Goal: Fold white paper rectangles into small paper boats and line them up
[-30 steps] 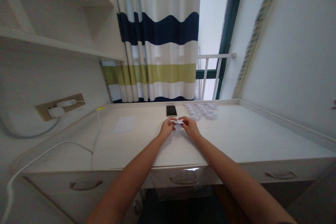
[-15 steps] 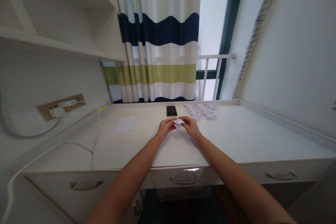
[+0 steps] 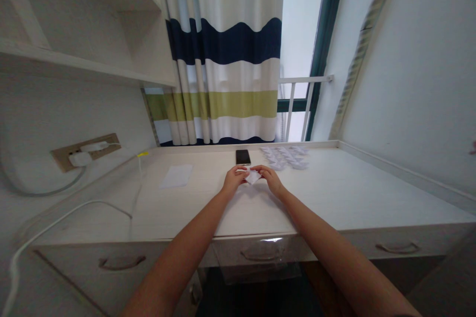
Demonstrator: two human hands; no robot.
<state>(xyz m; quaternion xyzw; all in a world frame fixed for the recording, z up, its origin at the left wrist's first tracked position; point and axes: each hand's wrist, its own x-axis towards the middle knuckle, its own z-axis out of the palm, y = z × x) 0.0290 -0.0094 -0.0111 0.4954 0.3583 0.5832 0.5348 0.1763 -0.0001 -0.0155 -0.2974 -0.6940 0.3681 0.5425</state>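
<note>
Between my two hands is a small piece of folded white paper (image 3: 253,177), held just above the desk. My left hand (image 3: 234,180) pinches its left side with thumb and fingers. On the right side, the fingers of my right hand (image 3: 272,180) are closed on the same paper. Its exact folds are too small to make out. Just beyond my hands lies a dark phone (image 3: 243,157). Several folded white paper pieces (image 3: 285,157) sit in rows at the back, to the right of the phone.
A stack or sheet of white paper (image 3: 177,176) lies on the left of the white desk (image 3: 334,193). A white cable (image 3: 74,213) runs across the desk's left side, near a wall socket (image 3: 86,151). A striped curtain (image 3: 230,79) hangs behind the desk.
The folded paper has turned in my fingers, and it now shows a squarer, diamond-like face. Both hands have stayed in nearly the same place.
</note>
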